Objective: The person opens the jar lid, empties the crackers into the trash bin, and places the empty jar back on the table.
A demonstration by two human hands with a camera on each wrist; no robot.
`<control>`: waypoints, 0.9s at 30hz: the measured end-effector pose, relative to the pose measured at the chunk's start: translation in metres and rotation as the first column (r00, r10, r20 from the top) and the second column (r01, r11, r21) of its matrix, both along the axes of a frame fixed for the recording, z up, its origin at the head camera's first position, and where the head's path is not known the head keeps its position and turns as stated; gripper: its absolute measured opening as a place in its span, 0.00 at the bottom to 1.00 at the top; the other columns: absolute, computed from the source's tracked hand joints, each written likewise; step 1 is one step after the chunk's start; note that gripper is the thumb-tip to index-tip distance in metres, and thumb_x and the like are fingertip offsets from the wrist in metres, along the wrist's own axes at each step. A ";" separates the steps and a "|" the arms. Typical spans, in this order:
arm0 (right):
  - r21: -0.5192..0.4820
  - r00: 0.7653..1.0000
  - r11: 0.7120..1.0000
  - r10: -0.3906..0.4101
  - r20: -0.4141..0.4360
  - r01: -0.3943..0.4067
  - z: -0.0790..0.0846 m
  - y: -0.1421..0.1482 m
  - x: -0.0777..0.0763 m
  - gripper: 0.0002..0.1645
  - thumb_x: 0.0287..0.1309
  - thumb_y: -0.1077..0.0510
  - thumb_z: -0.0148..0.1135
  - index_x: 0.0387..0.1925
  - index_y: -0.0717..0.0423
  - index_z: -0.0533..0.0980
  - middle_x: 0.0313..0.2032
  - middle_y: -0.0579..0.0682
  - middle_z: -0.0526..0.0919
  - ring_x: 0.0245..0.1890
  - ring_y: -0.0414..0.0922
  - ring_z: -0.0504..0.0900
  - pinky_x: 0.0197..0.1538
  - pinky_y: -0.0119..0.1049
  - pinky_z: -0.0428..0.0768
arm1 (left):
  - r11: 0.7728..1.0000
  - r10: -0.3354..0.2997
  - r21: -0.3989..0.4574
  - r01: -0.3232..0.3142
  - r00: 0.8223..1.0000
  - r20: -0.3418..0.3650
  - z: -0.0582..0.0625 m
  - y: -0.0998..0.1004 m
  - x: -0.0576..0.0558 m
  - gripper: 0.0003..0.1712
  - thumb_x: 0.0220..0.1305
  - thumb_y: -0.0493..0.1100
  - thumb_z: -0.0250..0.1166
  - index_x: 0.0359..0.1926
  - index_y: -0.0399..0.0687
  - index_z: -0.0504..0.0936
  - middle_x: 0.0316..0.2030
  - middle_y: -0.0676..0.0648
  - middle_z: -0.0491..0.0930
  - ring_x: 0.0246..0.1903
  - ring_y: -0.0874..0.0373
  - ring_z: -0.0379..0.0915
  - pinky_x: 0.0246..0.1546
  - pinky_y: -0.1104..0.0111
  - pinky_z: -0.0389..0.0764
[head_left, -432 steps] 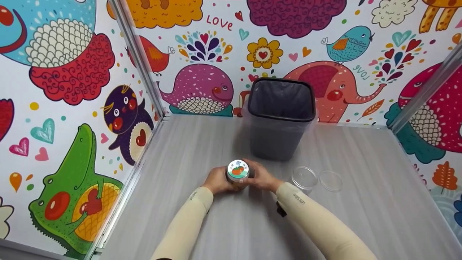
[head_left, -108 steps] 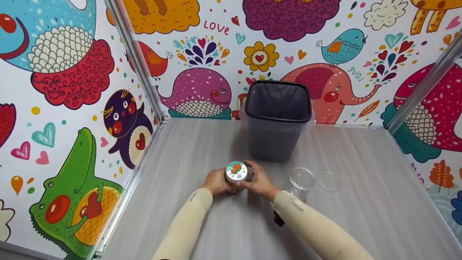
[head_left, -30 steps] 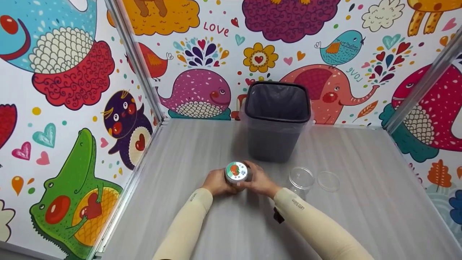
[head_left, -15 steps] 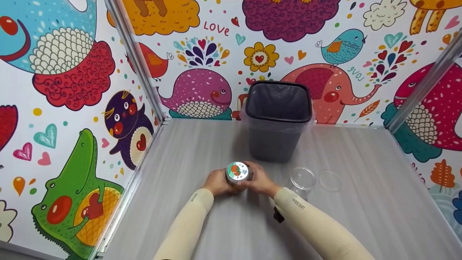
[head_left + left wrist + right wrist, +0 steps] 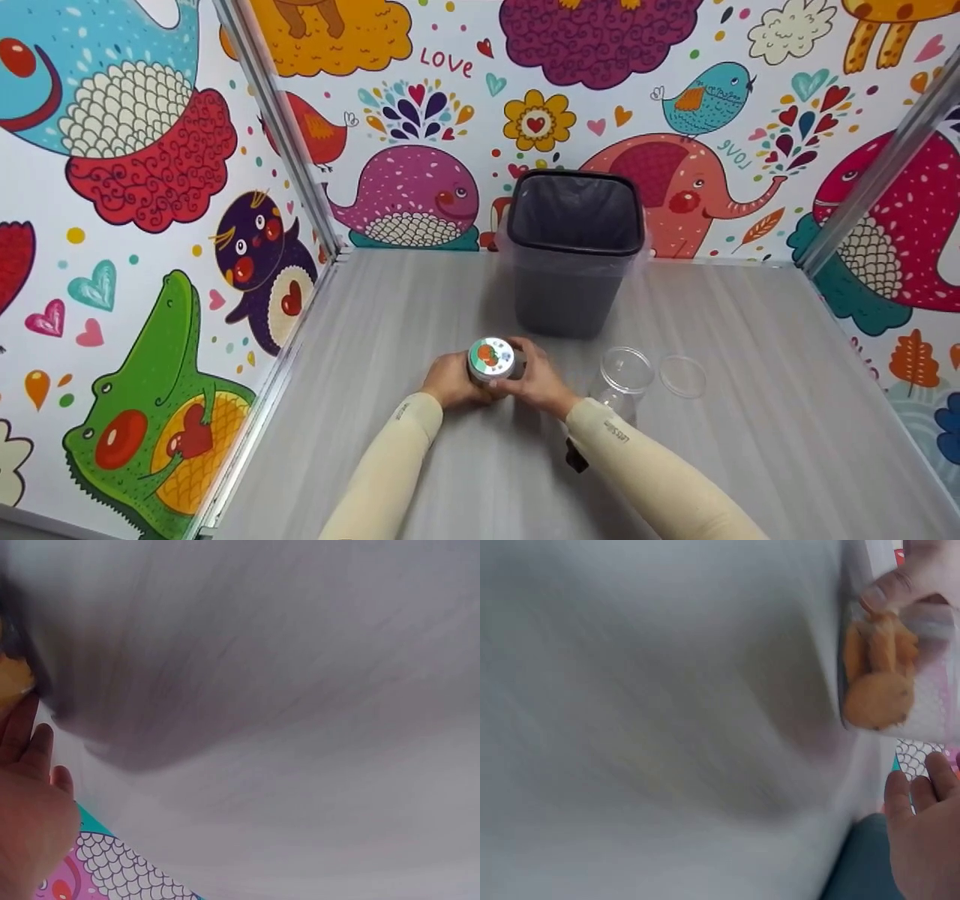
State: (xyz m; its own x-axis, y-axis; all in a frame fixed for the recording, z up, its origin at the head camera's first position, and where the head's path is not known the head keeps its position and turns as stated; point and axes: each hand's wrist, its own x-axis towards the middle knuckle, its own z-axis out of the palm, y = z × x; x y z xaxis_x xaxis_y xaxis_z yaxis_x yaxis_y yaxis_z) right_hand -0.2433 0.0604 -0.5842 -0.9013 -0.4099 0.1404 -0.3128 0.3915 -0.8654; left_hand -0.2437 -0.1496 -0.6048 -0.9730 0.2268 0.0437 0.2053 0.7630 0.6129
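A clear jar [image 5: 934,709] stands on the table, seen at the edge of the right wrist view, with orange-brown cookie-like pieces [image 5: 879,699] at its bottom. In the head view its lid [image 5: 491,357] shows a round label printed with an orange fruit. My left hand [image 5: 448,379] grips the jar's body from the left, its thumb against the wall in the right wrist view. From the right, my right hand [image 5: 541,379] holds the lid's rim, thumb in front and fingers behind. Most of the jar is hidden under the lid and hands in the head view.
A dark bin [image 5: 574,289] with a clear liner stands behind the hands, by the patterned back wall. Right of my right wrist is an uncovered clear jar [image 5: 627,371]. Beside it lies a flat clear lid [image 5: 682,376]. Metal posts [image 5: 281,127] frame the patterned walls.
The lid's printed fruit has swung from the near side to the far left over the frames, so the lid has turned. Both hands have kept their places at the jar; the view has shifted slightly.
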 end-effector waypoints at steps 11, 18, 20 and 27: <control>0.055 1.000 0.998 0.025 -0.001 -0.025 0.003 0.000 -0.007 0.51 0.49 0.50 0.78 0.69 0.63 0.64 0.64 0.63 0.70 0.65 0.62 0.65 0.65 0.60 0.64 | 1.000 0.003 0.030 -0.003 1.000 0.011 0.001 -0.001 0.001 0.41 0.30 0.54 0.85 0.50 0.45 0.83 0.43 0.51 0.85 0.45 0.56 0.80 0.51 0.60 0.78; 0.085 0.996 0.992 0.089 -0.001 -0.089 0.006 0.007 -0.010 0.52 0.49 0.49 0.78 0.70 0.63 0.63 0.65 0.63 0.69 0.66 0.61 0.65 0.66 0.59 0.62 | 0.999 -0.002 0.040 0.001 1.000 0.020 -0.001 0.000 0.003 0.43 0.29 0.55 0.86 0.52 0.45 0.83 0.45 0.51 0.85 0.47 0.56 0.80 0.53 0.61 0.77; 0.076 0.998 0.995 0.068 0.016 -0.069 0.006 0.006 -0.008 0.53 0.49 0.49 0.78 0.71 0.62 0.62 0.65 0.62 0.68 0.67 0.60 0.64 0.66 0.58 0.62 | 0.999 -0.009 0.033 0.008 1.000 0.008 -0.002 -0.001 0.003 0.42 0.30 0.54 0.86 0.51 0.45 0.83 0.44 0.51 0.85 0.47 0.56 0.80 0.53 0.61 0.77; 0.014 0.999 1.000 -0.009 0.032 0.009 -0.001 -0.002 0.002 0.54 0.50 0.46 0.78 0.70 0.63 0.60 0.64 0.63 0.67 0.61 0.59 0.69 0.61 0.56 0.69 | 1.000 -0.001 0.019 0.002 1.000 -0.017 -0.003 -0.002 0.000 0.41 0.31 0.57 0.84 0.50 0.48 0.83 0.43 0.52 0.85 0.45 0.57 0.80 0.51 0.61 0.78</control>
